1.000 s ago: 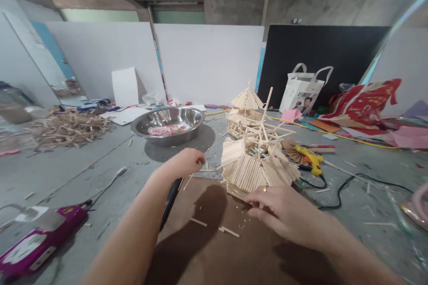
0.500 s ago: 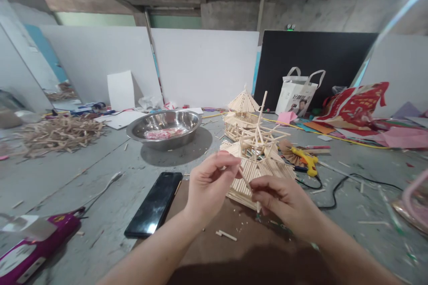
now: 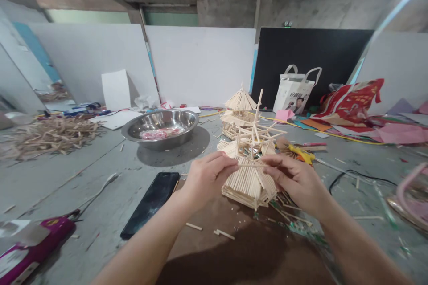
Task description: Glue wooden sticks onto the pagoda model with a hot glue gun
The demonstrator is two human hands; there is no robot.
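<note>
A short wooden stick [image 3: 251,165] lies level between my two hands, above the front roof of a pavilion model [image 3: 246,183] built from many thin sticks. My left hand [image 3: 207,177] pinches its left end between thumb and fingers. The other end is between the thumb and fingers of my right hand [image 3: 294,179], close to the right side of the roof. Behind, the model rises to a frame of crossed sticks and a pointed roof [image 3: 242,99]. I cannot tell whether the held stick touches the roof.
A black phone [image 3: 151,205] lies left of the brown board [image 3: 200,254]. Farther back are a steel basin [image 3: 160,129] and a heap of sticks [image 3: 60,136]. A yellow glue gun [image 3: 302,153] sits to the right; a purple power strip [image 3: 36,245] is at near left.
Both hands have moved up and forward over the model's front roof. The stick between them has turned from slanting to nearly level. The view has shifted slightly.
</note>
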